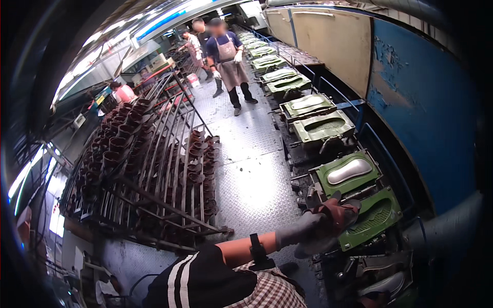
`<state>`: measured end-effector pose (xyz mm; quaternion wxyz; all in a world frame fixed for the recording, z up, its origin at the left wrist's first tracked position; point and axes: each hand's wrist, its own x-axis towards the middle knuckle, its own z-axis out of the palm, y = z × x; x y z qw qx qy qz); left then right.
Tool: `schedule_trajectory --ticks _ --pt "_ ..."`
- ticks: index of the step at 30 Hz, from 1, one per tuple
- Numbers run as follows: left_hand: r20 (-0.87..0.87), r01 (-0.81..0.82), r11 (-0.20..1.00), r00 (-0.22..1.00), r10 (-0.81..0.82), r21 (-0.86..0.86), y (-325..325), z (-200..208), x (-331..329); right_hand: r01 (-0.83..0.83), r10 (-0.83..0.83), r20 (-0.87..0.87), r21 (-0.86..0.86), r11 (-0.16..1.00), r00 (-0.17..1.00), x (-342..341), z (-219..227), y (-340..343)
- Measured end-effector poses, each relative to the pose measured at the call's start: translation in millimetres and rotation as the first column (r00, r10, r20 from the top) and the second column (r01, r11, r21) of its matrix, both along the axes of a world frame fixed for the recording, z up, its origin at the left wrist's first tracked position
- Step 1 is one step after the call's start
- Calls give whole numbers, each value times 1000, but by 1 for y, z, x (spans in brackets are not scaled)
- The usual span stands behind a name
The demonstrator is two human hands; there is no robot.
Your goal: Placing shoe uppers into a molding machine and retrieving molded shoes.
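Observation:
My left hand [336,215], in a worn grey and dark red glove, reaches over the nearest open green shoe-sole mould. Its fingers are curled at the joint between the two halves; what they hold, if anything, is hidden. Beyond it stands the raised mould lid [324,180] with a shiny silver sole-shaped plate [350,171]. The lower mould half [377,220] has a patterned sole-shaped hollow. A dark reddish shape [375,299] at the lower edge, beside another mould with a silver form [387,285], looks like my right hand; its fingers are too dark to read.
More open green moulds [326,126] run in a line into the distance on the right. To the left stands a metal rack [169,205] loaded with dark brown shoe uppers [115,143]. A person in an apron [229,56] stands in the metal-plate aisle [251,174]. A blue panel [411,102] borders the line.

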<state>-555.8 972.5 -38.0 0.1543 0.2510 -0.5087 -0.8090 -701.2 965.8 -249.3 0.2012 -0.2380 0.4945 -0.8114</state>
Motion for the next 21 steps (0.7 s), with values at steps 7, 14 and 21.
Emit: schedule_trajectory --ticks 7,14,21 --pt "80 169 985 983 -165 -39 77 -5 -42 -43 64 -190 114 993 980 -44 -118 239" --pt "4 556 829 830 -558 62 213 -96 -99 561 -522 -216 423 712 825 102 -132 582" --pt "74 811 580 575 -815 80 428 -141 -143 823 -944 -276 568 -7 182 155 -63 757"
